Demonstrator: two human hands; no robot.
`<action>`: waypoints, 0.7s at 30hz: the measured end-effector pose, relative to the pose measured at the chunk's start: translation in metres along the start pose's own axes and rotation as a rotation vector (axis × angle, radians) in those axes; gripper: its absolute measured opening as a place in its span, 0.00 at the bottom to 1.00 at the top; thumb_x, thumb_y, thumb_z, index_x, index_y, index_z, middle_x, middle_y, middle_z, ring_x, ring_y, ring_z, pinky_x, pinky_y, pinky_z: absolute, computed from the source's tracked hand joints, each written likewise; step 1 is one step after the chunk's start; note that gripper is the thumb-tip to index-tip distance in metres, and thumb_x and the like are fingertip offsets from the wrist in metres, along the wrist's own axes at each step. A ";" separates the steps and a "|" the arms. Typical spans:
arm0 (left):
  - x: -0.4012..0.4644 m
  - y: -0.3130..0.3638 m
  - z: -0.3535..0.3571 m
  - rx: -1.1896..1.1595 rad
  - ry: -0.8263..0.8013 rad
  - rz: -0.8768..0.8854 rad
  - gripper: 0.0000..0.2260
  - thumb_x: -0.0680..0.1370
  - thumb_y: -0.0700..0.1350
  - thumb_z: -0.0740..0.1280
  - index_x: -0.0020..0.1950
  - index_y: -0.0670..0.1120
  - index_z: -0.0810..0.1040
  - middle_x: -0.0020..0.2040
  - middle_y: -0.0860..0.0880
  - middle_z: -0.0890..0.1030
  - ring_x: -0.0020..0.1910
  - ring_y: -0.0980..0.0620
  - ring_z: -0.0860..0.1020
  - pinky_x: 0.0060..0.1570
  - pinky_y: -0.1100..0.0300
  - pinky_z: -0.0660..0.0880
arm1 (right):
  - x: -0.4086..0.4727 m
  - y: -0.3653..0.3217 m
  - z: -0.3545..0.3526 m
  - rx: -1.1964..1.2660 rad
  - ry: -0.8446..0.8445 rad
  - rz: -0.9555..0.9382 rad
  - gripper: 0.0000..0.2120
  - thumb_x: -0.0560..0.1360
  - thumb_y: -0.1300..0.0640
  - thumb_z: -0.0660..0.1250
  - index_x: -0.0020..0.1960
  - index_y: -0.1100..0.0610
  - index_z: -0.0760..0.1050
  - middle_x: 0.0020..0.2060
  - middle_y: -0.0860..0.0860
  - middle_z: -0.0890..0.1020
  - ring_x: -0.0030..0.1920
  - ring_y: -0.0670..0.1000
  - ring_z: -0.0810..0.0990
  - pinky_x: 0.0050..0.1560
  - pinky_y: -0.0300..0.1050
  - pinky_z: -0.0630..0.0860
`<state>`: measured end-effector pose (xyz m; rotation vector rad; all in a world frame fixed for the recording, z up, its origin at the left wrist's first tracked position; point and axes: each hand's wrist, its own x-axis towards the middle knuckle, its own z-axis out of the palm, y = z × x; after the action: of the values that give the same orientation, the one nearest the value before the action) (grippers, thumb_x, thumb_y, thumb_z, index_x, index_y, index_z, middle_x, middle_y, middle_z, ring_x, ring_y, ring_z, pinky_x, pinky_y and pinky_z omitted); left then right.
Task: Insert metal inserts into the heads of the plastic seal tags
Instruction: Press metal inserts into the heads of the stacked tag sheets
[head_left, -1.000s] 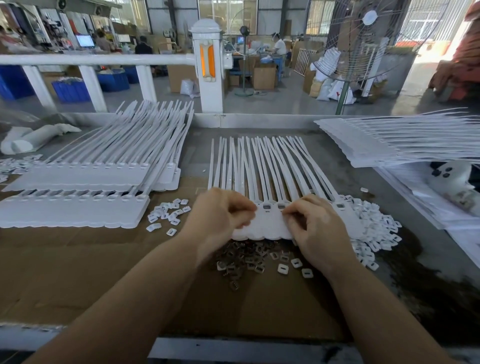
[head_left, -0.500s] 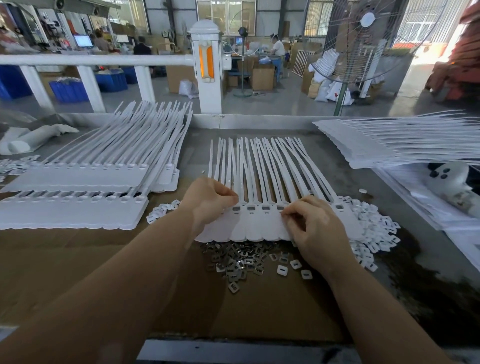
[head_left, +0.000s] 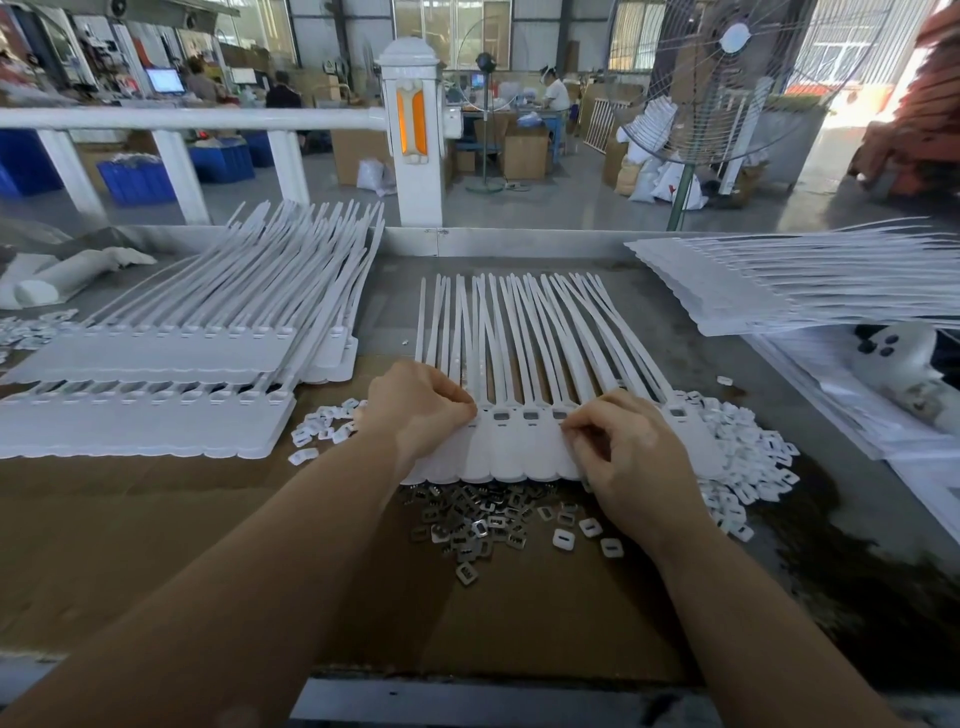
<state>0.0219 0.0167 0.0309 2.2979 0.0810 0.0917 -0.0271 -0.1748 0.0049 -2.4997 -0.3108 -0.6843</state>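
We pinched the tag strip (head_left: 524, 447) with both hands, left hand (head_left: 418, 410) at nine o'clock, right hand (head_left: 631, 457) at three; three middle heads showed inserts, and a pile of metal inserts (head_left: 467, 519) remained.

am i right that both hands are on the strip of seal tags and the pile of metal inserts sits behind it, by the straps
Not quite. Both the left hand and right hand are on the strip of seal tags, but the head view shows the metal inserts in front of it, on the near side.
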 end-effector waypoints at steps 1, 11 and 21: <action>0.000 0.000 0.000 -0.006 -0.002 -0.012 0.10 0.70 0.46 0.74 0.31 0.54 0.78 0.37 0.59 0.76 0.45 0.54 0.73 0.43 0.61 0.71 | 0.000 0.000 0.000 0.000 0.000 0.000 0.03 0.74 0.61 0.67 0.45 0.59 0.80 0.42 0.48 0.77 0.45 0.45 0.71 0.45 0.32 0.63; 0.005 0.012 -0.005 -0.045 -0.084 -0.146 0.11 0.68 0.42 0.76 0.48 0.41 0.82 0.45 0.48 0.80 0.50 0.50 0.76 0.50 0.57 0.74 | -0.001 0.001 0.000 0.009 0.001 0.000 0.04 0.74 0.61 0.66 0.45 0.58 0.80 0.42 0.47 0.77 0.45 0.44 0.71 0.46 0.33 0.63; -0.001 0.003 -0.011 -0.110 -0.058 -0.046 0.02 0.72 0.42 0.72 0.42 0.48 0.84 0.45 0.52 0.81 0.45 0.56 0.75 0.38 0.64 0.70 | 0.000 0.001 0.001 0.019 0.010 0.001 0.04 0.74 0.61 0.66 0.44 0.59 0.80 0.41 0.49 0.78 0.45 0.47 0.73 0.47 0.36 0.67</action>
<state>0.0201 0.0232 0.0405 2.1862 0.0966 0.0058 -0.0267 -0.1752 0.0040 -2.4777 -0.3112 -0.6906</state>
